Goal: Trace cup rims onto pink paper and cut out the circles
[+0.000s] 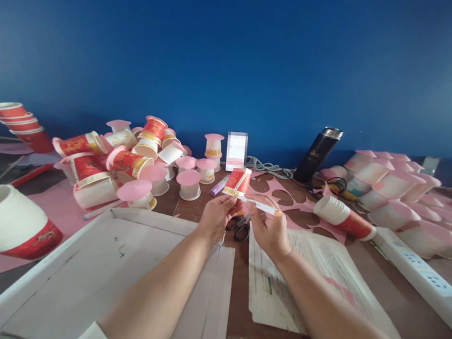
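My left hand (215, 216) pinches the rim of a small red paper cup (237, 180) with a gold and white band. The cup is tilted, held above the middle of the table. In my right hand (270, 229) is a white pen-like tube (261, 206) with an orange end toward the right. Its left tip is close to the cup's rim; I cannot tell whether they touch. Just below the hands lie black-handled scissors (241, 229), partly hidden. A purple tube (219, 186) rests behind my left hand.
Cups with pink paper discs (188, 180) pile up at the left and centre back, pink-topped white cups (399, 181) at right. Around stand a black thermos (318, 155), stacked cups (344, 217), a power strip (416, 270), cut pink paper (286, 194), a white box lid (99, 264) and printed sheets (320, 259).
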`<state>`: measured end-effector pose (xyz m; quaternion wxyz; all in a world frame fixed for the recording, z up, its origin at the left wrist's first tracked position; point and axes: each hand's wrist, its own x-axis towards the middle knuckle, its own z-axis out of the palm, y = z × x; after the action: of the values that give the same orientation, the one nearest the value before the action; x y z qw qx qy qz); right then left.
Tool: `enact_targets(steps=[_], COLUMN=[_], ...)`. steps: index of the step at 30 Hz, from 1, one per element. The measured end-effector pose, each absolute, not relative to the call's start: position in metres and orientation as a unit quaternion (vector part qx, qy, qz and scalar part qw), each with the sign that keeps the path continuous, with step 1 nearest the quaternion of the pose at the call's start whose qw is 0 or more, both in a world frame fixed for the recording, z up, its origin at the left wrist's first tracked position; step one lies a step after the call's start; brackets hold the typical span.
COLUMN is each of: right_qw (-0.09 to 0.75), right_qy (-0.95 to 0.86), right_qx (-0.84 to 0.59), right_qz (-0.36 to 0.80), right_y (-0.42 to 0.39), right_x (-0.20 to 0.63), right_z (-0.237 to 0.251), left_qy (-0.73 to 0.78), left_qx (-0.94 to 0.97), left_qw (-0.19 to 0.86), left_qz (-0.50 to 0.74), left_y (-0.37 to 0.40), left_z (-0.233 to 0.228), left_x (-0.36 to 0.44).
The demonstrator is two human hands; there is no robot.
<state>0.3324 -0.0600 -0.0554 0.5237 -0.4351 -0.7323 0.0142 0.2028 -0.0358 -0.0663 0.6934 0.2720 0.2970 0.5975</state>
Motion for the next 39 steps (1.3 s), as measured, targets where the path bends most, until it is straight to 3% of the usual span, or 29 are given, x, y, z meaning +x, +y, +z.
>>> enact_targets(steps=[34, 39], right_qw=[0.513, 0.55], right_qy=[-0.741, -0.702], right_qx=[-0.433, -0.453], right_qz=[0.018, 0.0], right_y=[-0.0595, -0.0593], right_x=[0.331, 0.3334], right_z=[-0.0573, -0.057], left_qy=[0.304, 0.316], left_qx=[0.297, 0.25], left_qw=[0.697, 0.703], left_qz=[0.578, 0.586], left_y=[-0.0329, -0.0331], left_z=[-0.0709, -0.0679], left_x=[0.2031, 0.2005])
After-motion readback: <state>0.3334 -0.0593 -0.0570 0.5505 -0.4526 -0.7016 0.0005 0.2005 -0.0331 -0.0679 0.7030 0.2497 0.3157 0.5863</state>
